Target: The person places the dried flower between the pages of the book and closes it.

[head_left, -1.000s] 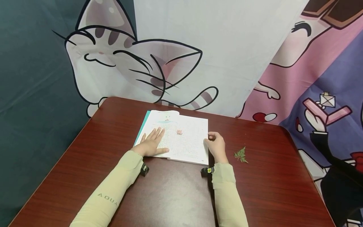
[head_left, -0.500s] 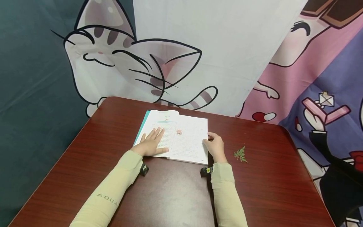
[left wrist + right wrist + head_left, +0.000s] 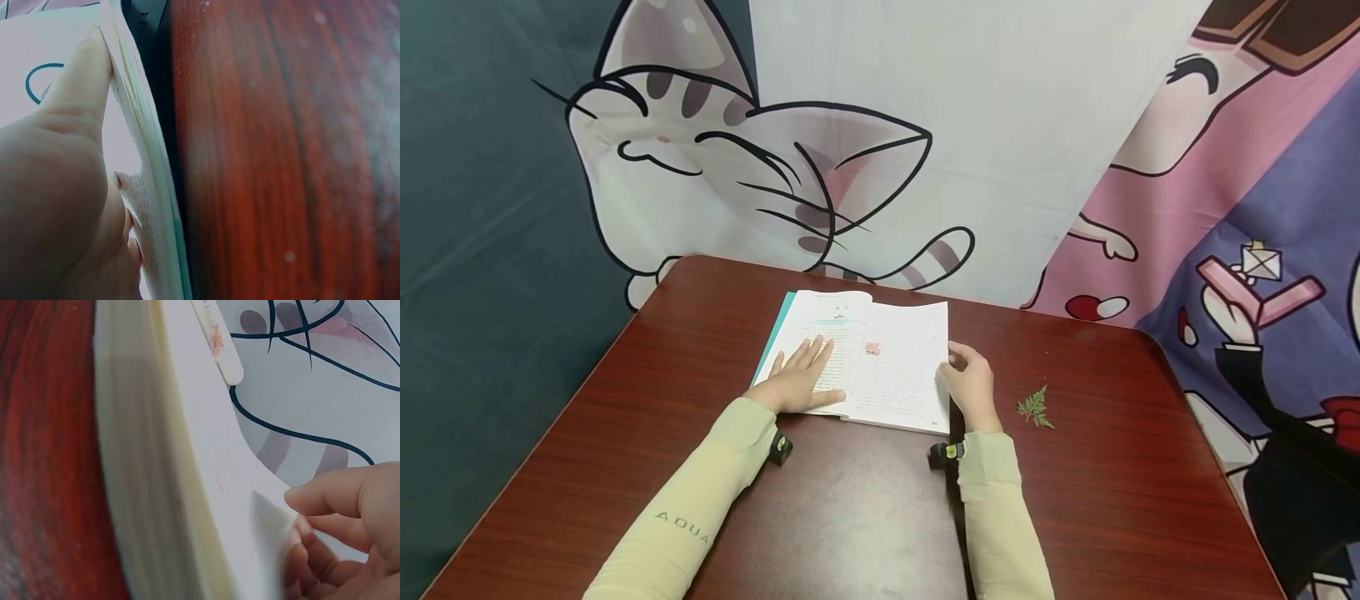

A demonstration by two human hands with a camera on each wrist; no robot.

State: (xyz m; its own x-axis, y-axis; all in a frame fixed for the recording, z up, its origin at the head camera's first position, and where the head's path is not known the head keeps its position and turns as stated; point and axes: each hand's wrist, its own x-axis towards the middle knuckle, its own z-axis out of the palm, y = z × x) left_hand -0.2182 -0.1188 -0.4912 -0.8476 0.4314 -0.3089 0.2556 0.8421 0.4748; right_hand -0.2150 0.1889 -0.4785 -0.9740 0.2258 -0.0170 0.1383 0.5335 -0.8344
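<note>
A thick book with a teal cover edge lies open on the table. My left hand rests on its left page, fingers straight and spread; in the left wrist view the thumb lies along the page near the book's lower edge. At the right side of the book, my right hand pinches the outer edge of the right page. The right wrist view has that page curving up from the page block toward the right hand's thumb, with curled fingers behind it.
A green fern-like leaf lies on the brown table, right of the book and my right hand. Behind the table's far edge hangs a cloth backdrop with cartoon figures.
The right page's outer edge has risen a little, its far corner now higher in the head view. My right fingers have lifted slightly with it. My left hand keeps its place on the page.
</note>
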